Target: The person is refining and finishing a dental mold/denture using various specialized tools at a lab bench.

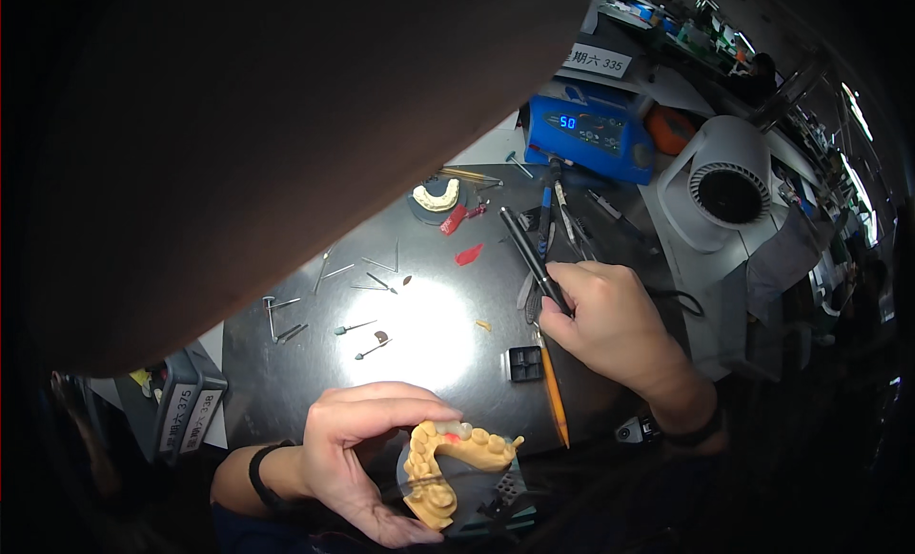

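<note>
In my left hand point(357, 449) is a tan dental cast point(467, 449) of a tooth arch, gripped with the thumb below and the fingers along its outer side. One section of its teeth looks whitish, with a red mark on the gum beside it. My right hand point(615, 320) is closed around a slim black pen-like tool point(532, 254), which points up and to the left over the bench. Just left of that hand lie an orange-handled brush point(553, 387) and a small black compartment block point(524, 363). Several small shanked burs point(372, 347) are scattered on the bench.
A blue control unit point(591, 139) with a lit display stands at the back, beside a white fan-like device point(720, 187). A smaller pale arch cast point(437, 196) and red scraps point(468, 256) lie behind. Grey boxes point(191, 401) stand at left. A large dark shape point(286, 144) blocks the upper left.
</note>
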